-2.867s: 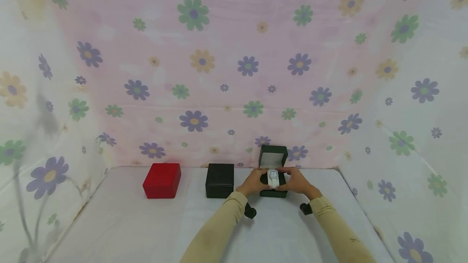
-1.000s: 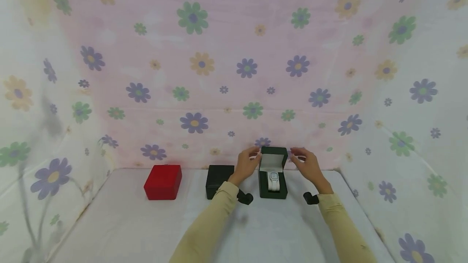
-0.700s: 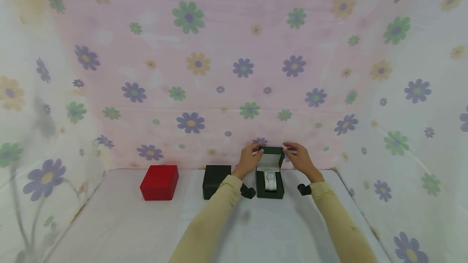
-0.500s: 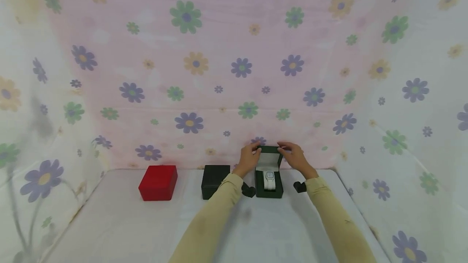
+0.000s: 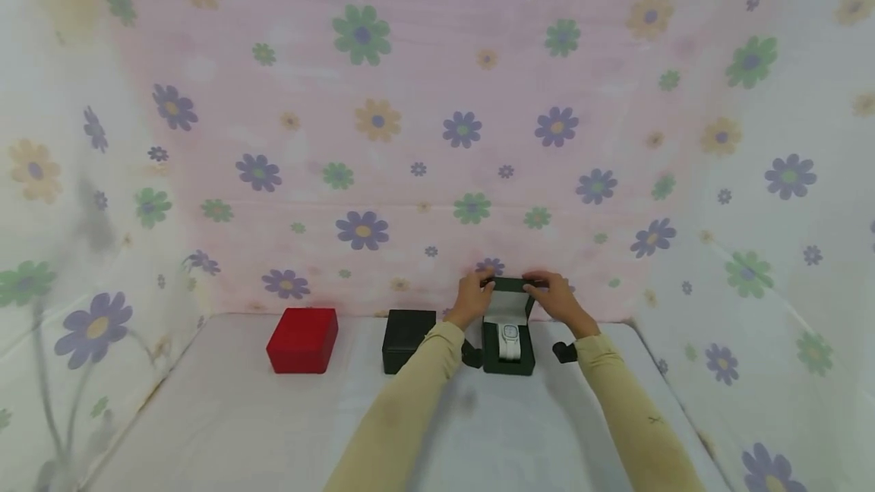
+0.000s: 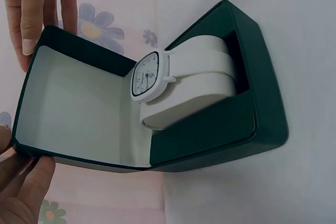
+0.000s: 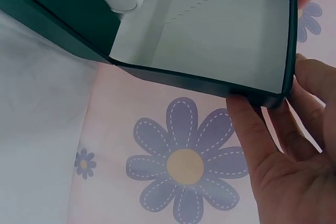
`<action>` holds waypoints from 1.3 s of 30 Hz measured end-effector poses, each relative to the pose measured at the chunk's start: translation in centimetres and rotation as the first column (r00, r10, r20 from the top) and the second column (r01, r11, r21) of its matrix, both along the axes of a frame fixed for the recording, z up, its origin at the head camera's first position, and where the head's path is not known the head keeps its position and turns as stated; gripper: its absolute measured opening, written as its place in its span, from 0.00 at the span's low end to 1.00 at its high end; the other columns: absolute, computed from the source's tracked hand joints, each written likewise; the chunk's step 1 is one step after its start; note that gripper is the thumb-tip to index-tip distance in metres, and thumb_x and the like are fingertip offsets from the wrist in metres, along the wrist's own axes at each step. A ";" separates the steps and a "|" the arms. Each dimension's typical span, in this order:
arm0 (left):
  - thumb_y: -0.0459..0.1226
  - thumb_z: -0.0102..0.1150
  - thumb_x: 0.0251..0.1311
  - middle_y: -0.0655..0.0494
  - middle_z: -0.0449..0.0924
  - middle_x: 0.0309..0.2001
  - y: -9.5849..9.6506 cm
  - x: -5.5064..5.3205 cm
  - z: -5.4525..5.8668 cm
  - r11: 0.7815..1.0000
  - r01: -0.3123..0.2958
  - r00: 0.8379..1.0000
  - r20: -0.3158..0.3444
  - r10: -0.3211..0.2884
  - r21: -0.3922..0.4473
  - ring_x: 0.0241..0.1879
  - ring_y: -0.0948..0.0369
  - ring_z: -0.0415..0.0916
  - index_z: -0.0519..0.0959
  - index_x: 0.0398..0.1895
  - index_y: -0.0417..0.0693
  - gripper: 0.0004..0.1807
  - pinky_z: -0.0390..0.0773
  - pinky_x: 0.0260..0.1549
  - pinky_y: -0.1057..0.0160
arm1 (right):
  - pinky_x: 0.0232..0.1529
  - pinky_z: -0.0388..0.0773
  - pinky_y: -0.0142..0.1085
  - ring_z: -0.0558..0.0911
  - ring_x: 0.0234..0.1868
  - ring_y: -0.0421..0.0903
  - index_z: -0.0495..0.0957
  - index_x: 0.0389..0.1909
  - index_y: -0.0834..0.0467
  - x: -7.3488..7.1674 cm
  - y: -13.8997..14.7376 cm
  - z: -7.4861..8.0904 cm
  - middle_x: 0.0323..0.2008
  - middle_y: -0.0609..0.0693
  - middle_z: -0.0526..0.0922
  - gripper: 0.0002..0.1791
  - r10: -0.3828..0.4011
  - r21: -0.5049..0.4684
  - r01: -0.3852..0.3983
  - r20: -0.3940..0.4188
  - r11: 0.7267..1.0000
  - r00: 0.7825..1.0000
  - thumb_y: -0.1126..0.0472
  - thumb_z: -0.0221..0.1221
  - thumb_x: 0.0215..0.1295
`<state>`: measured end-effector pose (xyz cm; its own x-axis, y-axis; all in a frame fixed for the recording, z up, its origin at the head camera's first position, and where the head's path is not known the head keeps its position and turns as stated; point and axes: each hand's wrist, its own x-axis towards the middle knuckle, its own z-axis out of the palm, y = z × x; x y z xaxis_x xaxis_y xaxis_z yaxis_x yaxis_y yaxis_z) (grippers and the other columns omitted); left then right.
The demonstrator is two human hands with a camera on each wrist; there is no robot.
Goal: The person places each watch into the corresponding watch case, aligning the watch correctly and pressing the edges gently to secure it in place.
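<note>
A dark green watch box [image 5: 507, 369] stands with its lid raised, a pale lining inside. In it, a white wristwatch [image 6: 146, 77] is wrapped round a cream cushion [image 6: 189, 100]. My left hand [image 5: 472, 298] holds the left upper corner of the lid [image 6: 79, 98]; its fingers [image 6: 37, 184] show there in the left wrist view. My right hand [image 5: 555, 299] grips the opposite corner, thumb at the edge and fingers [image 7: 252, 124] against the outer side. Only part of the watch shows in the right wrist view.
Left of the watch box sits a closed black box [image 5: 409, 340], partly behind my left sleeve [image 5: 403, 408]. Further left is a closed red box [image 5: 302, 340]. A white cloth covers the table [image 5: 273, 431]; flowered fabric [image 5: 410, 135] hangs behind and at both sides.
Both hands have left the watch in its box and risen to the raised lid. Over the last second they have drawn in from beside the lid and taken hold of its corners.
</note>
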<state>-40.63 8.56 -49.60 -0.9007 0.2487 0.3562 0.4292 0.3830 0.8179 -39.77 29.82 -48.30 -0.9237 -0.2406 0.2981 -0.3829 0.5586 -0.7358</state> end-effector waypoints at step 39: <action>0.30 0.52 0.74 0.38 0.76 0.63 -1.1 3.6 -0.9 0.997 0.075 0.997 0.009 -0.075 -0.005 0.63 0.45 0.76 0.72 0.66 0.32 0.20 0.81 0.59 0.51 | 0.61 0.72 0.67 0.78 0.58 0.70 0.76 0.58 0.76 4.8 -0.5 -0.2 0.57 0.72 0.79 0.19 0.019 -0.095 -0.025 -0.072 0.995 0.997 0.70 0.60 0.70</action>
